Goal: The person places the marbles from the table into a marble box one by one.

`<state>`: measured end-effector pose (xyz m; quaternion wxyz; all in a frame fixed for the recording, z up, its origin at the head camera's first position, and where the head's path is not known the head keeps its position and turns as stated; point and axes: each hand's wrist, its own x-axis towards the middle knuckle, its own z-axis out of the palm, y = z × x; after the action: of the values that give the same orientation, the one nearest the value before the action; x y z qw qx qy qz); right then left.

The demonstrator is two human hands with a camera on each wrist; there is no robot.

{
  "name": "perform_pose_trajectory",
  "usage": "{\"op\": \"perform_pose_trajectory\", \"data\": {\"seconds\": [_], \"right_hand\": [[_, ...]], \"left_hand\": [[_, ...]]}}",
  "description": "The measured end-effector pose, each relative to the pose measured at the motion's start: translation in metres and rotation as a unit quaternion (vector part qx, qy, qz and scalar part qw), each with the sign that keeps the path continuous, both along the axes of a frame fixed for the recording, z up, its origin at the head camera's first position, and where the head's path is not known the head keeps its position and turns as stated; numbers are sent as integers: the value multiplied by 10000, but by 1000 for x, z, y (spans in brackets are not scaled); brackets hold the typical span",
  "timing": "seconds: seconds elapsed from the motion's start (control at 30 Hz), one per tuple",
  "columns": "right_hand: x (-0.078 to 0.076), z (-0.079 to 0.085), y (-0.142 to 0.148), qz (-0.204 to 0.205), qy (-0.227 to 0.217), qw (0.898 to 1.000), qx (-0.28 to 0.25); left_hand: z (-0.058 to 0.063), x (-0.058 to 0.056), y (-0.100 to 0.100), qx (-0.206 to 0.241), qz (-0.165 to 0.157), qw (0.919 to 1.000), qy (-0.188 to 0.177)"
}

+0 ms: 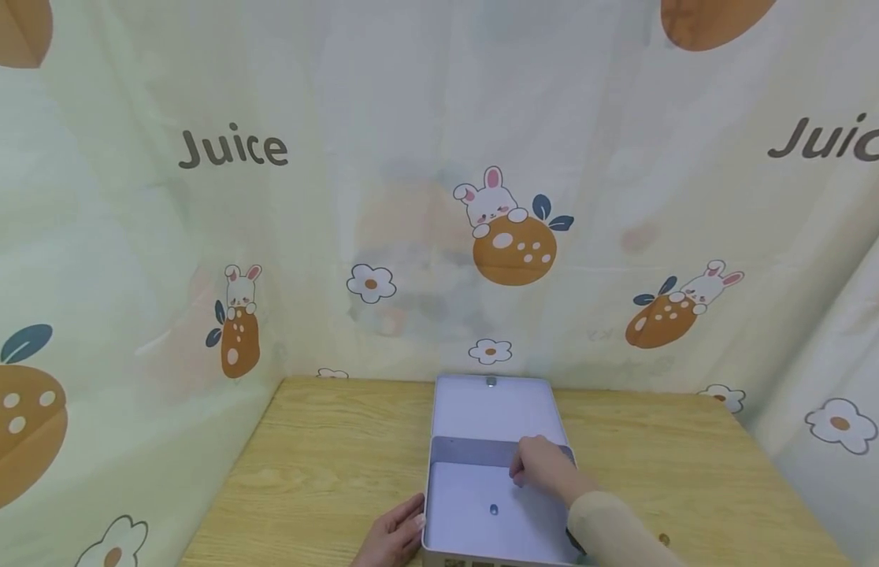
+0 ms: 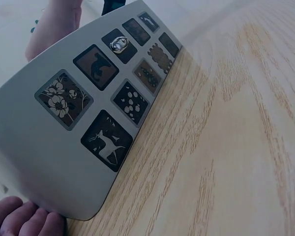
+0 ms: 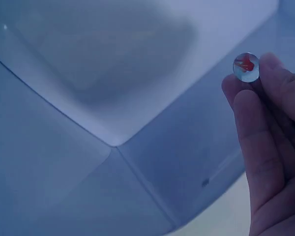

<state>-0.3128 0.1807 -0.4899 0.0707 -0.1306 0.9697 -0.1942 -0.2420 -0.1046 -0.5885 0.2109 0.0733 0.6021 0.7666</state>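
A light metal box (image 1: 499, 543) sits on the table, its lid (image 1: 492, 409) laid back at the far side. My right hand (image 1: 549, 468) is over the box's interior near the right wall. Its thumb and fingers pinch a clear glass marble (image 3: 246, 67) with a red swirl inside. Another small marble (image 1: 493, 509) lies on the box floor. My left hand (image 1: 393, 535) rests against the left outer side of the box; the left wrist view shows its fingers (image 2: 27, 219) at the box's corner.
On the wooden table (image 1: 326, 449), right of the box, lies a small amber marble (image 1: 664, 539), close to my sleeve (image 1: 617, 531). Picture panels and a metal clasp (image 2: 119, 44) mark the box's front. A printed curtain (image 1: 411, 197) hangs behind the table and at both sides.
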Motion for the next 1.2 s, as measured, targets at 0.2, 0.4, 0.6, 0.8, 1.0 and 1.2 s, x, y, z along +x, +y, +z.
{"op": "perform_pose_trajectory", "data": {"seconds": [0.2,0.4,0.6,0.8,1.0,1.2], "right_hand": [[6,-3,-6,56,52,9998,202],[8,4,-3,-78,98,9999,61],[10,11,16,-453,171,9968,-632],[22,33,64,-295,-40,9815,-1893],[37,37,128,-542,-886,9255,-3644],[54,29,187,-624,-1303,8874,-4379]], "left_hand": [[-2,-2,2,-45,-40,10000,-28],[-3,-2,2,-17,-48,10000,34],[-1,0,2,-53,-25,10000,-25],[-2,0,2,-49,-55,10000,54],[0,-1,1,-69,-55,10000,43],[0,-1,0,-131,-99,9998,65]]}}
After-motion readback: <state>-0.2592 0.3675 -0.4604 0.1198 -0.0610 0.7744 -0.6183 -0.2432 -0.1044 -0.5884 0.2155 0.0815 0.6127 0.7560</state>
